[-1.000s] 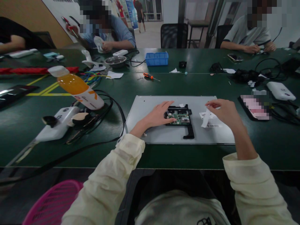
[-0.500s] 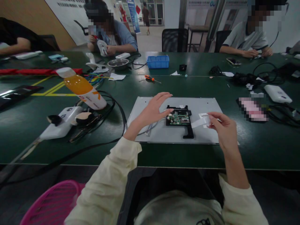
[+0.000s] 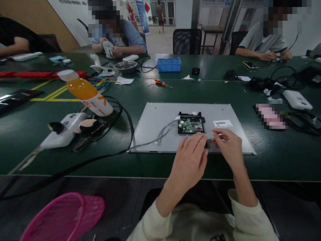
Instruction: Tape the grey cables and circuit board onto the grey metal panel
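A grey flat panel (image 3: 157, 117) lies on the green table, bearing a green circuit board (image 3: 190, 126) in a black frame, with grey cables (image 3: 164, 131) running off to its left. My left hand (image 3: 189, 160) is over the lower part of the black frame, fingers bent and close together; what its fingertips hold, if anything, is hidden. My right hand (image 3: 228, 145) pinches a strip of clear tape (image 3: 210, 135), which stretches towards my left fingertips. A white label (image 3: 222, 124) is on the panel beyond my right hand.
An orange drink bottle (image 3: 86, 93), a white power strip (image 3: 64, 132) and black cables are on the left. A pink phone (image 3: 269, 116) lies right. Further back are a blue basket (image 3: 169, 65) and an orange screwdriver (image 3: 163, 83). People sit across the table.
My left hand has moved right and nearer to me, from above the board's left side to the frame's lower part. My right hand has shifted slightly left with the tape, uncovering the label.
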`<action>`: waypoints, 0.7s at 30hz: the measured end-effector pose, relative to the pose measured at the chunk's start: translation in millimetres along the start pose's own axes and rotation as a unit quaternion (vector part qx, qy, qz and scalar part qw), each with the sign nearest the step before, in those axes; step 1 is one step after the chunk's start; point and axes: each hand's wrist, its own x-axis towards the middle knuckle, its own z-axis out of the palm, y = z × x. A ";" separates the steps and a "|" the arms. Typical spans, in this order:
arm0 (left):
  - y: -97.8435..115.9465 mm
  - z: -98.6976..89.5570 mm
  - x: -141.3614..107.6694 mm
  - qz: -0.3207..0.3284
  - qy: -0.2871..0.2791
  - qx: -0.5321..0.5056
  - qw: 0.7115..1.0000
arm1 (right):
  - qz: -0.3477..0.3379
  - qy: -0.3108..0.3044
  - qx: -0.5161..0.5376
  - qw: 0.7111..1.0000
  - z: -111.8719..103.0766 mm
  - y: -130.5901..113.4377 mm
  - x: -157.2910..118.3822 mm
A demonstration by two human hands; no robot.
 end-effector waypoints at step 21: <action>-0.7 45.5 -5.7 -0.016 -0.072 0.082 0.994 | -0.188 -0.033 -0.195 0.962 2.2 -8.8 -24.0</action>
